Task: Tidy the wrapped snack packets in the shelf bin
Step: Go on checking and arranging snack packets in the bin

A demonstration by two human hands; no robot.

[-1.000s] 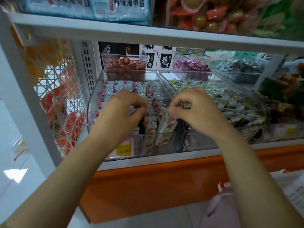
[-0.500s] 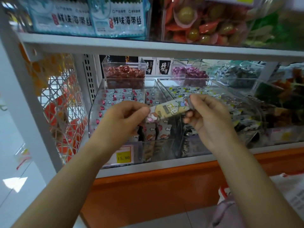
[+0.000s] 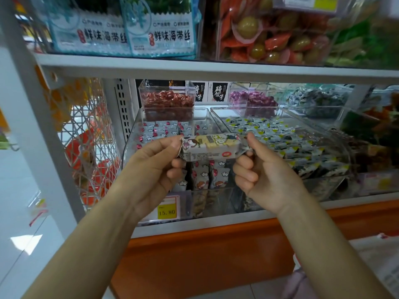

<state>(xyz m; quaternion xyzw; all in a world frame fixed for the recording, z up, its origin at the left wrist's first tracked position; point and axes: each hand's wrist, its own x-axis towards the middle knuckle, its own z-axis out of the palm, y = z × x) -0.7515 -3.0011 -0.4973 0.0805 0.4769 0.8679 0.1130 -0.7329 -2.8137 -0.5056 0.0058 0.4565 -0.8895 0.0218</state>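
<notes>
A wrapped snack packet [image 3: 210, 146], pale with a yellow panel and a cartoon figure, is stretched level between both hands above the clear shelf bin [image 3: 131, 143]. My left hand [image 3: 154, 167] pinches its left end between thumb and forefinger. My right hand [image 3: 261, 169] pinches its right end the same way. Below the packet, several similar packets [image 3: 207, 175] with red and white print stand in rows inside the bin. The bin's front left part is hidden behind my left hand.
A second clear bin [image 3: 319, 126] of green-and-black packets sits to the right. Small tubs of red sweets [image 3: 168, 100] and purple sweets [image 3: 252, 100] stand behind. A yellow price tag [image 3: 166, 211] is on the bin front. The upper shelf edge [image 3: 216, 71] hangs close above. A wire rack [image 3: 86, 147] stands at left.
Both hands were down in the bin a second ago. They have lifted one packet out and raised it, now held level and stretched between them. The view has tilted upward.
</notes>
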